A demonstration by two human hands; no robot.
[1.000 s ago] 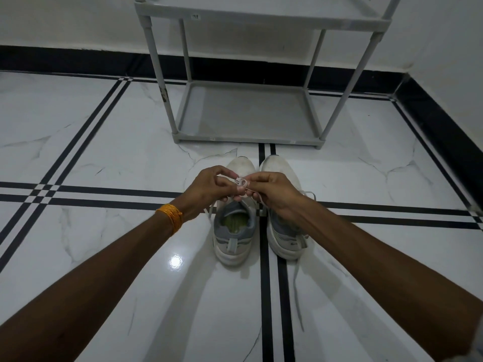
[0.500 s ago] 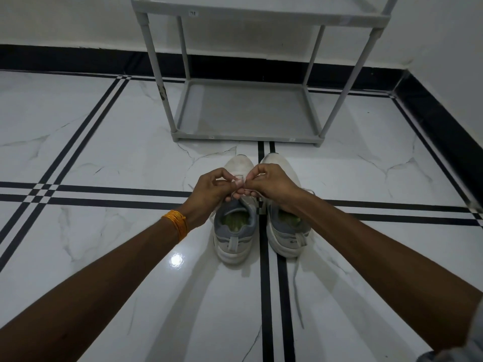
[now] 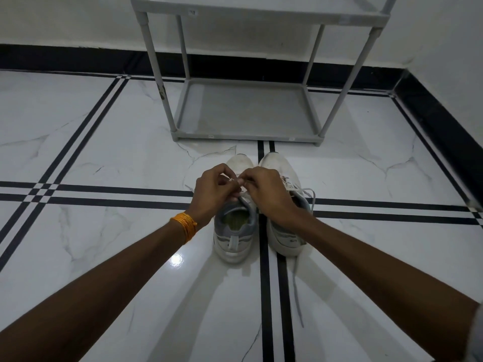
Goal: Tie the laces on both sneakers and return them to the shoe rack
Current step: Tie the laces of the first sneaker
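Both hands meet mid-frame over the left sneaker (image 3: pixel 233 231). Left hand (image 3: pixel 213 195) and right hand (image 3: pixel 269 192) each have fingers pinching the white lace (image 3: pixel 236 181) between them, fingertips almost touching. Right sneaker (image 3: pixel 285 239) sits just beside it, its lace (image 3: pixel 296 288) loose and trailing along the floor (image 3: pixel 104 158) toward lower frame. Both sneakers point toes at the grey shoe rack (image 3: pixel 245 111), upper centre, near but apart. Orange thread band (image 3: pixel 186 223) on left wrist.
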